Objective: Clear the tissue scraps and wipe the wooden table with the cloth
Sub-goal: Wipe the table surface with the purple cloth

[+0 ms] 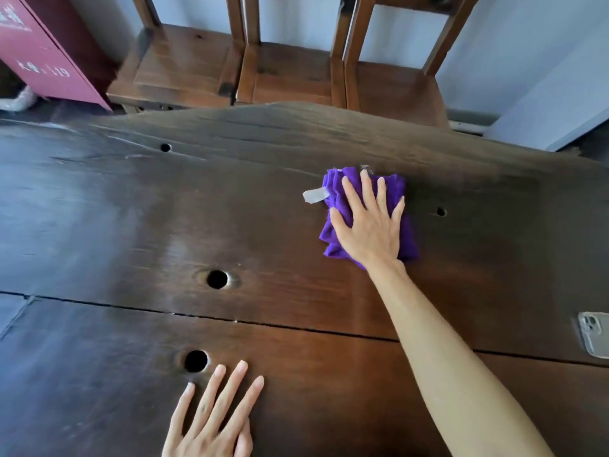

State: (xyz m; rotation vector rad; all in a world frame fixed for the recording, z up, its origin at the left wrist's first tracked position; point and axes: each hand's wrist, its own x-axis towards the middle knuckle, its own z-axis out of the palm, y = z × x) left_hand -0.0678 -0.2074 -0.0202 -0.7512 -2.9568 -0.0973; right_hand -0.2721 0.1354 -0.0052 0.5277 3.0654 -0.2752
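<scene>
A purple cloth (334, 192) lies bunched on the dark wooden table (131, 209), right of centre toward the far edge. My right hand (370, 222) presses flat on it with straight, spread fingers. A white tissue scrap (314, 195) lies on the wood against the cloth's left edge. Another tiny pale scrap (365, 167) shows at the cloth's far edge. My left hand (214, 413) rests flat on the near part of the table, fingers spread, holding nothing.
The tabletop has several round holes (217, 279) and a seam (263, 324) running across it. A phone in a clear case (594, 338) lies at the right edge. Three wooden chairs (290, 74) stand beyond the far edge. A pink cabinet (36, 51) is at far left.
</scene>
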